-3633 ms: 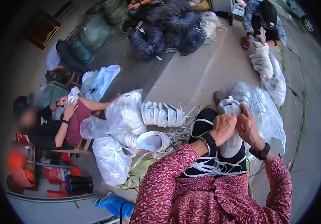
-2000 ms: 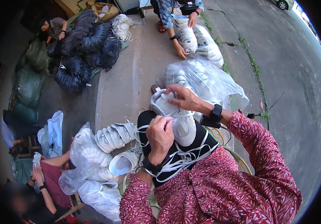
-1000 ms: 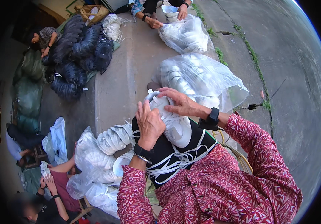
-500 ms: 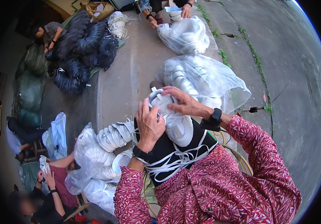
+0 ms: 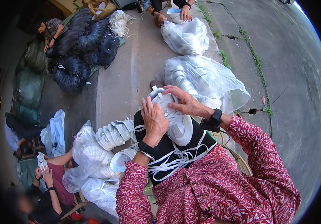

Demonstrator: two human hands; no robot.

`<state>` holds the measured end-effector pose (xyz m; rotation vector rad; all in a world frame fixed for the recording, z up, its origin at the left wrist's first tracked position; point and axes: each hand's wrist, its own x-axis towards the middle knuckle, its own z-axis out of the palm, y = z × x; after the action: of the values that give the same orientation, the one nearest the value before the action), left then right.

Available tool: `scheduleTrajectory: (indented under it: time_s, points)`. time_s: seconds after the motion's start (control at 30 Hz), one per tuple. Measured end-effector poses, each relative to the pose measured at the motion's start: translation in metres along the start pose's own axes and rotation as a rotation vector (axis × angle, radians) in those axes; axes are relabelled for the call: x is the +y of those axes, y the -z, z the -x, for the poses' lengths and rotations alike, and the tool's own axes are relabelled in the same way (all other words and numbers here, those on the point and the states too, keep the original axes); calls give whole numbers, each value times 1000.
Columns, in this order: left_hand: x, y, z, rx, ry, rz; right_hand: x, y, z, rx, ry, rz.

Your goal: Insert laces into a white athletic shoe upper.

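A white shoe [image 5: 180, 130] rests on a black pad [image 5: 156, 143] across my lap, its toe toward me and its opening away. My left hand [image 5: 154, 122] is closed at the shoe's left side, fingers bent by the tongue and upper eyelets. From the other side my right hand [image 5: 187, 103] grips the upper, fingers over the collar and thumb on the front. Whether a lace end is pinched in the left fingers is hidden. Several loose white laces [image 5: 179, 159] trail over the pad below the toe.
Stacked white shoe uppers [image 5: 113, 133] and clear bags [image 5: 89, 153] lie at my left. Beyond the shoe is a filled clear bag [image 5: 201, 76]. A co-worker's hands [image 5: 185, 13] hold another bag [image 5: 186, 36]. Black bundles [image 5: 78, 48] are piled far left; other people sit at left.
My left hand has moved slightly right and inward over the shoe's front, its fingers more bent. The right hand keeps its grip, and the shoe stays almost in place.
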<state>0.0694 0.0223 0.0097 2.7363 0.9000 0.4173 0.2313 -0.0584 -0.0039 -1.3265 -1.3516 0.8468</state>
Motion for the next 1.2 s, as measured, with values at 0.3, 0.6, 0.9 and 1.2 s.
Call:
scheduleTrajectory:
  time_s: [0.3, 0.6, 0.9, 1.2]
  points:
    - [4, 23, -4, -55, -47, -19, -3, 2, 3, 49, 46, 16]
    - [-2, -6, 2, 96, 22, 291, -14, 7, 9, 8, 33, -20]
    - [6, 13, 6, 19, 4, 99, -26, 0, 3, -27, 246, 434]
    - [15, 4, 3, 32, -155, 148, -32, -1, 12, -49, 118, 707]
